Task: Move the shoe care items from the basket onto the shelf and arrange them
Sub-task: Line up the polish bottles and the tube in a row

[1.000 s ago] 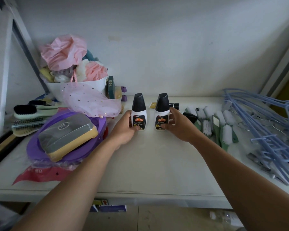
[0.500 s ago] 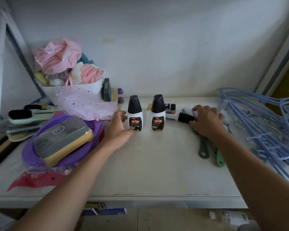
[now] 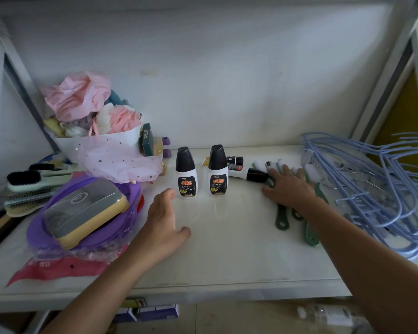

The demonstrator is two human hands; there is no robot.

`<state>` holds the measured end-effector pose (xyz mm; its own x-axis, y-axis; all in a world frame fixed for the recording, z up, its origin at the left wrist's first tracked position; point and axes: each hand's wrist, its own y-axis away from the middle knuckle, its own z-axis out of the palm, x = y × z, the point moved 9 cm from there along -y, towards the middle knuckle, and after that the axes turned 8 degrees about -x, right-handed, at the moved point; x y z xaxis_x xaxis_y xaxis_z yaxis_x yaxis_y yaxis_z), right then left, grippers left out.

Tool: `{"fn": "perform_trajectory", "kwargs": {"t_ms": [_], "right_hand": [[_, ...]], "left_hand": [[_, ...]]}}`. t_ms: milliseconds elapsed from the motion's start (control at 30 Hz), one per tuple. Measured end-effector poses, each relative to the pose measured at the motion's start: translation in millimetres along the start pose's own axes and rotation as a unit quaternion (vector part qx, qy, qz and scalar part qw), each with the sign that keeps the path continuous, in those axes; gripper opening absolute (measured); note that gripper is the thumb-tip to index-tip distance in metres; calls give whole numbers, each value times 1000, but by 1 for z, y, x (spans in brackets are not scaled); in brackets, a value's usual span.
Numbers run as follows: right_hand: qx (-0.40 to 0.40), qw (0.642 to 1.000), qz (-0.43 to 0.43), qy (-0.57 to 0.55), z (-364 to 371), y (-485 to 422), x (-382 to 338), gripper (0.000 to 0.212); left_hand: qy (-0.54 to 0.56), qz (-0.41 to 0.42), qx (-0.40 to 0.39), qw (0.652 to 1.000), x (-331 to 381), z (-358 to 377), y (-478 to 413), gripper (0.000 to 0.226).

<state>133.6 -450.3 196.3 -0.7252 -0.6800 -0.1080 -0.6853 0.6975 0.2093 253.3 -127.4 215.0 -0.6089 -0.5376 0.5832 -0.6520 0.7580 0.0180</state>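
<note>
Two white, black-capped polish bottles point(image 3: 187, 174) stand label-forward on the white shelf point(image 3: 227, 256). My left hand point(image 3: 164, 225) hovers open and empty, and my right hand point(image 3: 287, 186) lies flat on green-handled brushes point(image 3: 282, 220), probably to straighten them.

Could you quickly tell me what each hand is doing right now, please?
Left hand: open, holding nothing, near the left bottle.
Right hand: open, fingers spread flat on the green-handled brushes.
</note>
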Motion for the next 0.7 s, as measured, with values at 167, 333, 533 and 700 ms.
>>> {"fn": "perform_trajectory", "kwargs": {"t_ms": [167, 333, 533, 700], "right_hand": [[-21, 1000, -1, 9, 2, 11, 2, 77], [-29, 999, 5, 30, -2, 22, 3, 72], [-38, 997, 17, 58, -6, 35, 1, 68], [-46, 997, 35, 59, -10, 45, 0, 65]], "left_hand": [[-49, 45, 3, 998, 21, 2, 18, 80], [-63, 129, 41, 989, 53, 6, 33, 74], [-98, 241, -20, 965, 106, 51, 59, 54], [-143, 279, -70, 947, 122, 80, 72, 50]]}}
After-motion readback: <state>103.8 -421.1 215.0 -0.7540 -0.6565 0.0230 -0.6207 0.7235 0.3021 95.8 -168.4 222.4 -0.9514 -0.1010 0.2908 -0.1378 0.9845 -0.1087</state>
